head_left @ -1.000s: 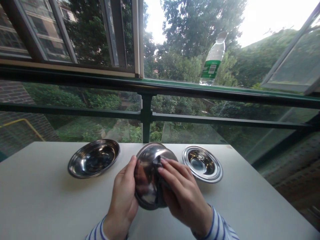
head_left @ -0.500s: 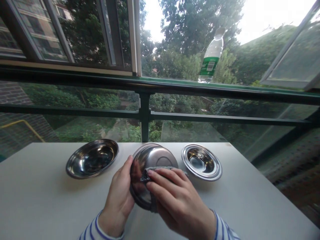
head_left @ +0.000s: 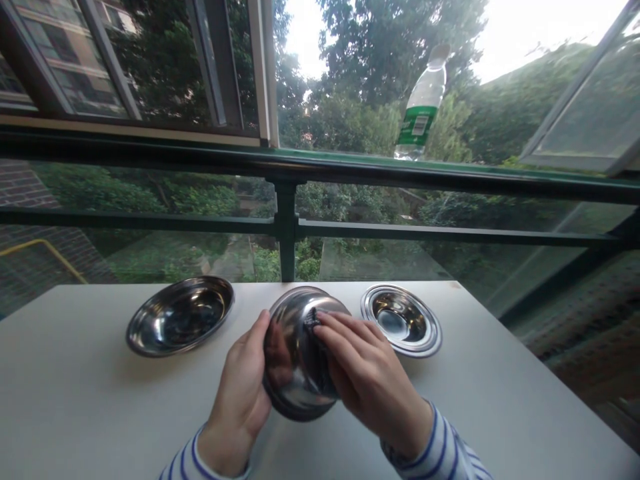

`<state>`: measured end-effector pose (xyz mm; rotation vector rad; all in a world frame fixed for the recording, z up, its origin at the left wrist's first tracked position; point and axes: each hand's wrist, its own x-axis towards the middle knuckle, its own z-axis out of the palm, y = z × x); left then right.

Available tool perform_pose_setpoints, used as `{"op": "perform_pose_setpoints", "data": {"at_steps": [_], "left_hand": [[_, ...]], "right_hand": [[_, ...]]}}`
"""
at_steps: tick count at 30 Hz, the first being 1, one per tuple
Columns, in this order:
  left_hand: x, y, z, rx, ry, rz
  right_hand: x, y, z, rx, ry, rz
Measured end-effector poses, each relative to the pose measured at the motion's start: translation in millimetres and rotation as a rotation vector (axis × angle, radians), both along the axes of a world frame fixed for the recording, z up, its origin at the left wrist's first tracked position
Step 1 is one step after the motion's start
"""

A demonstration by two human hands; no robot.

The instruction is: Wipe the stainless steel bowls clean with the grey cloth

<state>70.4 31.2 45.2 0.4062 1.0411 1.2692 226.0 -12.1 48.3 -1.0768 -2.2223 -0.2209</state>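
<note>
A shiny steel bowl (head_left: 290, 333) is tilted with its rounded outside facing me, in the middle of the view. My left hand (head_left: 239, 393) grips its left rim, thumb along the near side and fingers hidden behind. Bent over the right part of the bowl, my right hand (head_left: 373, 380) presses a dark grey cloth (head_left: 313, 319) against the metal. Only a small bunched end of that cloth shows past the fingertips; the rest is under the hand.
An oval steel dish (head_left: 183, 317) lies at the left on the white table (head_left: 100, 413). To the right stands a wide-rimmed steel bowl (head_left: 400, 320). A green railing (head_left: 350, 167) runs behind the table, and a plastic bottle with a green label (head_left: 417, 123) stands beyond it.
My right hand has moved up and to the right over the bowl's outside with the cloth, its fingers more bunched. The left hand keeps its hold on the rim.
</note>
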Motion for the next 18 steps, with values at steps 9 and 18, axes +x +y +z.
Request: {"op": "perform_pose_setpoints", "data": {"at_steps": [9,18], "left_hand": [[-0.9,-0.5,2.9,0.022,-0.017,0.032],[-2.7,0.6,6.6,0.048,0.005,0.086]], "right_hand": [[-5.5,-6.1,4.8,0.016,-0.034,0.053],[-4.9,-4.6,0.0,0.031,-0.060,0.091]]}}
